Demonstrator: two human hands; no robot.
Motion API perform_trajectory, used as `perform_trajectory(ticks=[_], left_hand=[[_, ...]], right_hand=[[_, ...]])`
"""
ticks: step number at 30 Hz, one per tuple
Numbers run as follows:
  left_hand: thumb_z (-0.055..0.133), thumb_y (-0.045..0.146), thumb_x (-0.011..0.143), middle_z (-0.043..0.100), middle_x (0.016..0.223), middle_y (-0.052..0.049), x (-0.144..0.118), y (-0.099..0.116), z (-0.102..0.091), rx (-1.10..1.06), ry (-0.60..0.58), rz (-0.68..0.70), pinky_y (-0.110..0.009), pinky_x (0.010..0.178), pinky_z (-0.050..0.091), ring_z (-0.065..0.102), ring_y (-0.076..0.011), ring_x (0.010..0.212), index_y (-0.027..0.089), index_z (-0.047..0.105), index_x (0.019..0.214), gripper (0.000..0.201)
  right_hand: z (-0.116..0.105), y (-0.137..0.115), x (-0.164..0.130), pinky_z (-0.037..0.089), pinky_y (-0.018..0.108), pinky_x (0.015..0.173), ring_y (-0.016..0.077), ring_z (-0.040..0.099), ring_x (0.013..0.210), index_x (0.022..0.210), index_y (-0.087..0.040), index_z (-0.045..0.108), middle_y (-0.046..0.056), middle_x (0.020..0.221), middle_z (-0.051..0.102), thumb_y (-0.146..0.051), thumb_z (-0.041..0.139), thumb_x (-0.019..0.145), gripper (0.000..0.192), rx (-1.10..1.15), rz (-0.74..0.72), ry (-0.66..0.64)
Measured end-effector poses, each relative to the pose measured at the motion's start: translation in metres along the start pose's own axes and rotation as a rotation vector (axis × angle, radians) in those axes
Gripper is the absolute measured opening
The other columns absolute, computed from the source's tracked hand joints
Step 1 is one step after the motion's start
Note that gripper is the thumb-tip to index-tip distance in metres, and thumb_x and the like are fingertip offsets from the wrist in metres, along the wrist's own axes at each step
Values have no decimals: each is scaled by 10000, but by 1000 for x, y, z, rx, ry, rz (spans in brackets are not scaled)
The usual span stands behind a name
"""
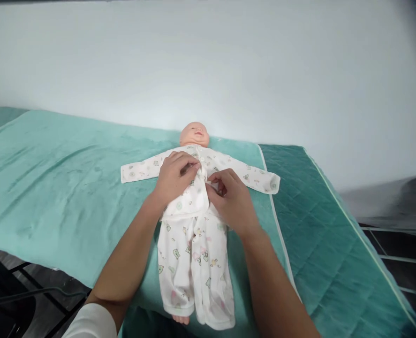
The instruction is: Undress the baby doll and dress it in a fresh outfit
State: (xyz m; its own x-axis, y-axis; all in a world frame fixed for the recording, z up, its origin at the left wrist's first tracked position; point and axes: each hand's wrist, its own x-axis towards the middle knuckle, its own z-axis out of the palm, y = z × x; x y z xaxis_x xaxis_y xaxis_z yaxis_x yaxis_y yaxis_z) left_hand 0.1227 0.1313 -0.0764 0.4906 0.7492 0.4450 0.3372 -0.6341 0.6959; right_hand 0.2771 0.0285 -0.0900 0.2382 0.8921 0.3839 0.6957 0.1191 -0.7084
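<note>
Both hands are pinching the shirt front at the baby doll's chest, left hand and right hand meeting at the placket, so it's looking mostly dressed, pants already on below my wrists, buttons probably left.

Doll supine on green blanket, head toward wall, arms spread, one bare foot showing at near edge. White printed top, sleeves flat out sideways, front placket bunched at chest. Matching trousers on legs, straight, slightly wrinkled.
</note>
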Motion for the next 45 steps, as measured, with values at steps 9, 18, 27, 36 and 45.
perform_trajectory(ticks=[9,18,27,36,45], left_hand=[[630,348,899,623,809,-10,-1,1,-15,-200,-313,-92,-284,668,432,544,-148,756,206,636,775,188],[648,340,889,638,851,-12,1,4,-13,-148,-338,-38,-281,732,422,535,-159,842,199,669,810,163],[680,431,876,601,749,10,-4,5,-9,-434,-252,-222,-248,583,348,467,-101,643,179,652,867,253],[666,367,899,672,893,-20,-3,1,-10,-528,-335,-167,-255,713,436,596,-134,825,197,666,1013,205],[670,353,898,612,779,21,-3,2,-8,-513,-300,-173,-265,717,422,550,-117,744,205,624,1060,224]], right_hand=[[17,-19,0,310,320,612,273,558,896,967,-195,555,110,1004,604,-257,552,926,75,-460,63,-67],[3,-16,7,287,290,621,152,469,691,799,-198,520,16,828,569,-221,538,903,107,-274,81,-135],[0,6,9,293,249,555,100,387,591,831,-200,621,-47,653,471,-417,680,856,226,615,347,-59],[8,4,6,436,249,694,118,557,749,934,-207,727,4,852,674,-321,760,800,180,726,308,-19],[6,-1,3,444,260,675,117,549,720,968,-206,724,-2,818,654,-315,754,797,205,655,295,-79]])
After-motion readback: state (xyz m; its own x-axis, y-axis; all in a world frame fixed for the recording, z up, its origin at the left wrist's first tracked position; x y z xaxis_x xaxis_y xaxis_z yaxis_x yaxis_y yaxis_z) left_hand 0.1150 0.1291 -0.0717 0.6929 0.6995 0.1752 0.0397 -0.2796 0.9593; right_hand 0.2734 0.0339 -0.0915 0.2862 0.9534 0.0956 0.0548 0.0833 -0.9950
